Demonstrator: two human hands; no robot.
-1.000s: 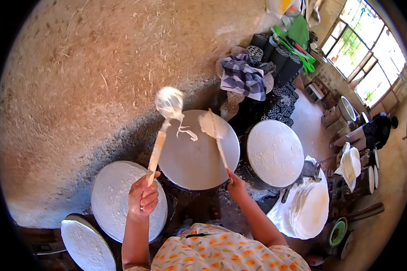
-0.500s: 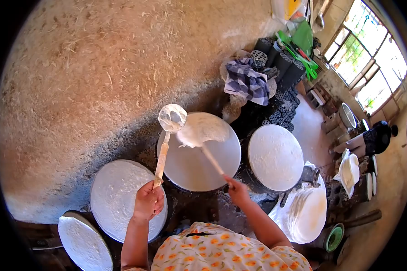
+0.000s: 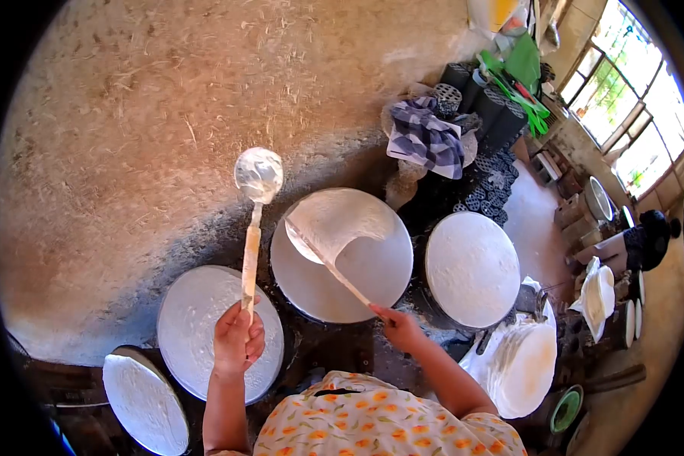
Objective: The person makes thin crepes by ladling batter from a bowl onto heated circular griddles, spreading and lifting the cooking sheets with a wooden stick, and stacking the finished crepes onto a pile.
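Left hand fisted, right hand pinching

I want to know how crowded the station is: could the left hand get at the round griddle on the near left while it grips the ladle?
Probably yes. The left hand already hovers over that left griddle, nothing between them, though its fingers are closed round the ladle.

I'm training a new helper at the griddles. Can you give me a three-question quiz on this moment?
1. True or false: the left hand holds the ladle clear of the middle griddle.
2. What does the right hand hold? A) cloth B) thin spreading stick C) bowl
3. Fill in: batter covers the griddle's ____ part.

Key: 1 true; 2 B; 3 far (upper).
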